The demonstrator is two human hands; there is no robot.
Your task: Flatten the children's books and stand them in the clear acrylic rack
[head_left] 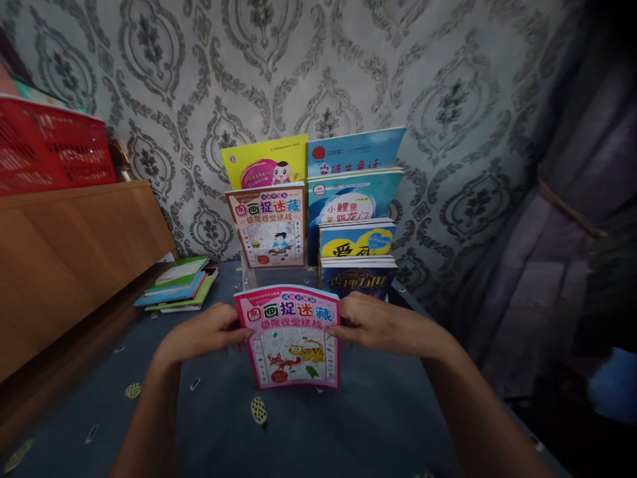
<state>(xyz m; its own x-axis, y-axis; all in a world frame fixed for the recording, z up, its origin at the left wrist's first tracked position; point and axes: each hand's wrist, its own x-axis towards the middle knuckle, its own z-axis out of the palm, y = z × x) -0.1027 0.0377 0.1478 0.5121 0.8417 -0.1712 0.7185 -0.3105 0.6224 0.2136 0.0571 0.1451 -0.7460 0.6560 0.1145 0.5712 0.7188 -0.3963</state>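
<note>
A pink picture book [291, 342] is held upright before me, its cover facing me with a tiger and a fox on it. My left hand [213, 326] pinches its left edge, thumb on the front. On the opposite edge, my right hand [371, 324] grips it the same way. Just behind stands a display rack [249, 275], partly hidden, with books in two columns. A brown-bordered book [273, 229] and a yellow book [263, 159] fill the left column. In the right column are blue books [355, 199] and a dark blue book [355, 277].
A small stack of books [179, 285] lies to the left on the dark patterned cloth [213, 425]. Beyond it is a wooden cabinet [84, 245] with a red basket [54, 146] on top. A tied curtain [537, 279] hangs at the right, and patterned wallpaper [279, 73] covers the back.
</note>
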